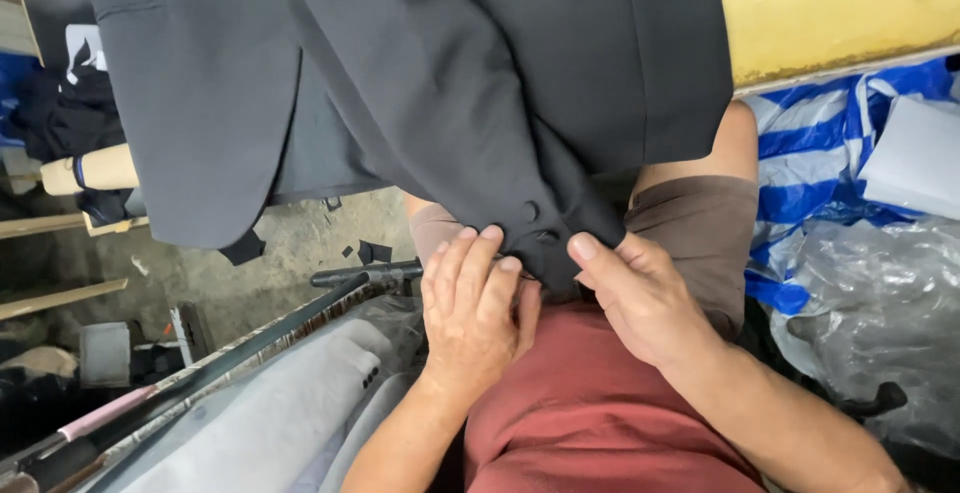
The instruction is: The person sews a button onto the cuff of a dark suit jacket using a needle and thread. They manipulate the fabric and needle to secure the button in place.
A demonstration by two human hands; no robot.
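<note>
- The left hand (pixel 472 313) pinches the dark jacket (pixel 420 83) sleeve end.
- The right hand (pixel 640 298) grips it too.
- The jacket's top is cut off.
- The fingertips hide under cloth.

Soft even daylight, faint shadows, sharp focus, no glare

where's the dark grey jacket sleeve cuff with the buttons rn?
Head view, centre: the dark grey jacket sleeve cuff with fabric-covered buttons hangs off the yellow table edge over the person's lap, pinched between the left hand and right hand.
</note>
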